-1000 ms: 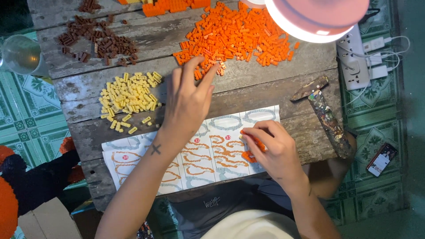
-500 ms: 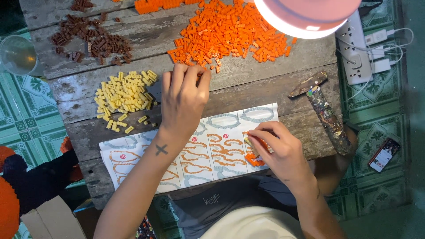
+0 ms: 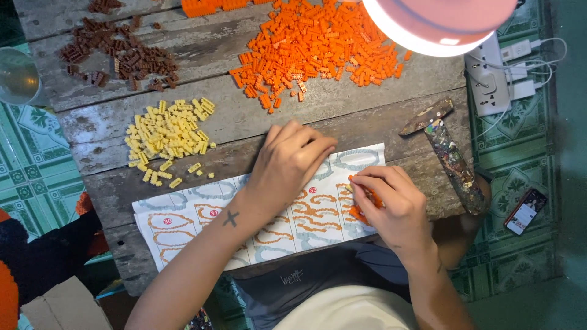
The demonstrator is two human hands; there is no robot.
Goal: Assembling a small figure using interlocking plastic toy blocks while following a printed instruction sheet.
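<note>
My left hand (image 3: pixel 287 162) lies fingers-forward on a white pattern sheet (image 3: pixel 183 217) printed with orange and grey outlines, on a worn wooden table (image 3: pixel 257 119). Its fingers are loosely curled; whether it holds a piece is hidden. My right hand (image 3: pixel 388 205) pinches small orange bricks (image 3: pixel 359 214) at the sheet's right end. A big heap of orange bricks (image 3: pixel 312 52) lies beyond the left hand's fingertips.
Yellow bricks (image 3: pixel 168 134) lie left of centre and brown bricks (image 3: pixel 119 55) at the far left. A paint-stained hammer (image 3: pixel 449 153) rests at the right. A round lamp (image 3: pixel 443 21), a power strip (image 3: pixel 489 76), a phone (image 3: pixel 524 211) on the tiled floor.
My left hand has drawn back from the orange heap toward me and now rests on the sheet. The right hand stays at the sheet's right end.
</note>
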